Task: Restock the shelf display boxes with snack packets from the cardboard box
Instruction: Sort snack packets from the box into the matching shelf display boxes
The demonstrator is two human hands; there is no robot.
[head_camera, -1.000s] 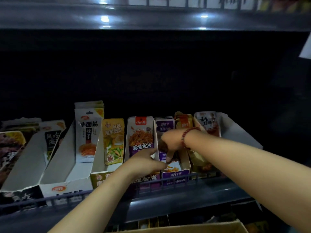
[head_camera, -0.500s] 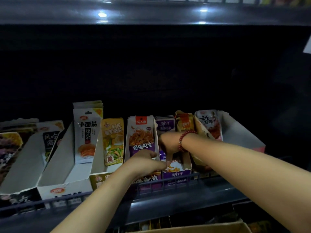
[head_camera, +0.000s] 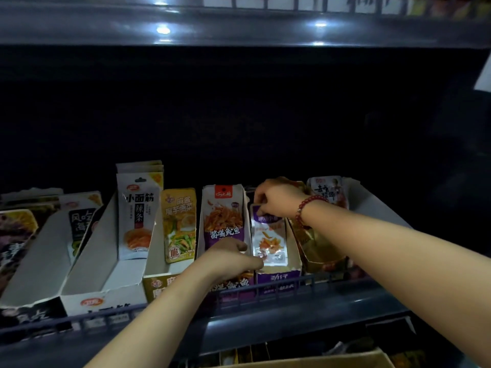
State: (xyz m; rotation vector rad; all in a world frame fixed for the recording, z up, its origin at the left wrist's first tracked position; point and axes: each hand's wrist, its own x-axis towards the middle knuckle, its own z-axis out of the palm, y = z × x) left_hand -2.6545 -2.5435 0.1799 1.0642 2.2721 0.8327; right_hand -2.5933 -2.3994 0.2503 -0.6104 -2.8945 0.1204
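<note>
A purple and white snack packet (head_camera: 269, 235) leans back in a narrow purple display box (head_camera: 279, 277) on the dark shelf. My right hand (head_camera: 279, 200), with a red bead bracelet at the wrist, pinches the packet's top edge. My left hand (head_camera: 231, 258) rests with curled fingers on the front of the neighbouring display box (head_camera: 231, 284), touching the packet's lower left corner. The cardboard box (head_camera: 313, 361) shows only its top rim at the bottom edge.
More display boxes line the shelf: a white box (head_camera: 101, 290) with noodle packets (head_camera: 136, 216), a yellow packet (head_camera: 179, 224), an orange squid packet (head_camera: 222, 213), a gold box (head_camera: 318, 248) and a white box (head_camera: 372, 205) at right. A wire rail (head_camera: 265, 285) fronts the shelf.
My right hand has risen and drawn the purple packet upright, so its front now shows. My left hand has shifted slightly toward the packet's lower corner.
</note>
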